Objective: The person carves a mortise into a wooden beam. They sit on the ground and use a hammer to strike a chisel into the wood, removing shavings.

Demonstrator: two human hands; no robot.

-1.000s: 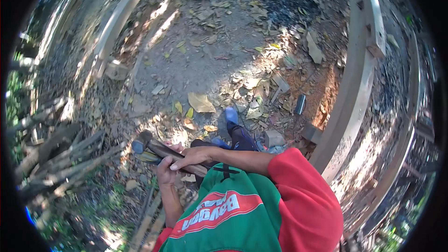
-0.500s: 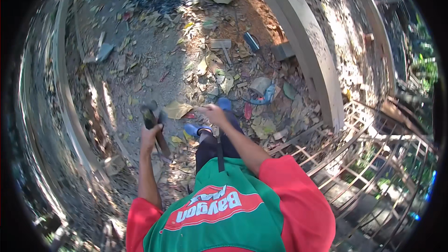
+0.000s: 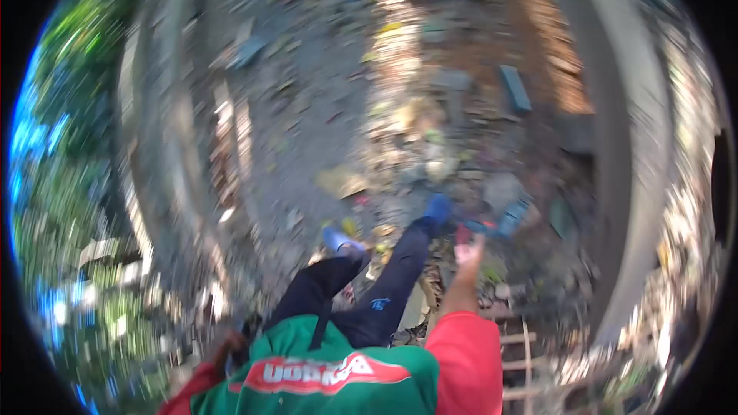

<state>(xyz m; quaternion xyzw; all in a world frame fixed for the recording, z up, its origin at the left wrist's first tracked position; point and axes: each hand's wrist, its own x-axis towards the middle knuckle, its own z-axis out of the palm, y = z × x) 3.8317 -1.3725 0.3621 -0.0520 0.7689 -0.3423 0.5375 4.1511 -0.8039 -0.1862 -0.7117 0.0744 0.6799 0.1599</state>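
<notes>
Leafy ground [image 3: 300, 123] blurs on my feed; toward its right edge lies a blue drill [image 3: 511, 219], the right hand [image 3: 469, 250] open just beside it; the left hand [image 3: 228, 344] I cannot tell.

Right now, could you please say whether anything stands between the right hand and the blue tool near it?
Nothing visible stands between the right hand and the blue tool, though blur could hide something small.
</notes>
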